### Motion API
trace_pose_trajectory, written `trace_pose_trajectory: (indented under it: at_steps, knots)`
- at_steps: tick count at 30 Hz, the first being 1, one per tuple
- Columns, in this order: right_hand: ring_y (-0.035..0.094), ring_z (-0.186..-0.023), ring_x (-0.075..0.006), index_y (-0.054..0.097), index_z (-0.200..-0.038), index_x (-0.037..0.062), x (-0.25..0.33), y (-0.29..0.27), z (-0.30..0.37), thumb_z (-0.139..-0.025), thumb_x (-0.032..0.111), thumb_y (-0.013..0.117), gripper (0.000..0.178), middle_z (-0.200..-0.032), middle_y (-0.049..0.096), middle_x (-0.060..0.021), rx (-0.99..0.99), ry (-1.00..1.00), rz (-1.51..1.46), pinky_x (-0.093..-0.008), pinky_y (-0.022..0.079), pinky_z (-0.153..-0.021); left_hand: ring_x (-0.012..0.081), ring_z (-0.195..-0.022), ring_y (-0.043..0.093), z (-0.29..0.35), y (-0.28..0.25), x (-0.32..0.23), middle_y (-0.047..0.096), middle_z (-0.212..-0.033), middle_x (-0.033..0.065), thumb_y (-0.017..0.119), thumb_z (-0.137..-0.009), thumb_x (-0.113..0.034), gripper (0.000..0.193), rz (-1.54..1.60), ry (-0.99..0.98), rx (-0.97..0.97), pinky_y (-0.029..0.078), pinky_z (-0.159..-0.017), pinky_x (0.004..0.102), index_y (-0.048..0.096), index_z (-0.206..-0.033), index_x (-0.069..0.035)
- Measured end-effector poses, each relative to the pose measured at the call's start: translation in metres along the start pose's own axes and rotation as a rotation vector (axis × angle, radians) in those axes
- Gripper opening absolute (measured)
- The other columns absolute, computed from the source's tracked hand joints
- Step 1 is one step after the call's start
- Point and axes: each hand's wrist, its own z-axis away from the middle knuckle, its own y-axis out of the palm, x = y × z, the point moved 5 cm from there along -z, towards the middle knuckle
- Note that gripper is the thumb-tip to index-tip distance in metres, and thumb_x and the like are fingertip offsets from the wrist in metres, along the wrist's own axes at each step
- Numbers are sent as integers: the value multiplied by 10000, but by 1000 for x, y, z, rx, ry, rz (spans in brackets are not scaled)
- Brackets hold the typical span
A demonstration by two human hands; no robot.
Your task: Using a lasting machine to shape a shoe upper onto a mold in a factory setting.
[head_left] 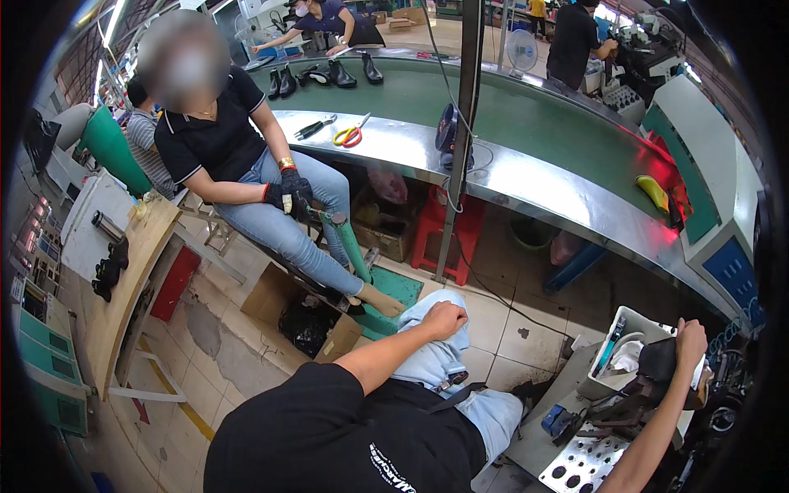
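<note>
My left hand (445,319) rests on my knee in light blue jeans, its fingers curled in, with nothing visible in it. At the right, my right arm reaches out to the machine. There my right hand (690,342) is closed over the edge of a black, leather-like piece (657,358); whether it is a shoe part or part of the machine I cannot tell. Next to it stands a pale bin (593,384) with a white cloth (629,355) and a teal tool (609,348) inside. Below is a light control panel (582,462) with several round holes or knobs.
A green conveyor (534,123) with a metal edge curves across, bearing black shoes (341,75), scissors (352,133), cutters (316,126) and a yellow-black item (652,194). A gloved co-worker (215,140) sits at left beside a green stand (351,246). A metal post (462,156) and red stool (448,222) stand ahead.
</note>
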Motion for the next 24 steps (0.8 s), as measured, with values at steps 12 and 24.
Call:
trace_pose_trajectory:
  at_steps: [12,24]
  knots:
    - [706,-826,-375,714,-842,28,3,-4,1,-952,367,643,363,-861,714,-193,-5,-5,-3,-469,561,-729,360,-955,660,0,0,0,735,-932,141,637,-895,-272,227,6,-28,32,513,-875,476,761,-954,-91]
    - [696,-857,-403,690,-869,32,-19,4,0,-953,442,605,427,-886,703,-215,11,-6,43,-520,550,-727,409,-931,653,-6,4,-11,724,-930,175,607,-914,-300,258,9,19,8,511,-872,516,760,-927,-92]
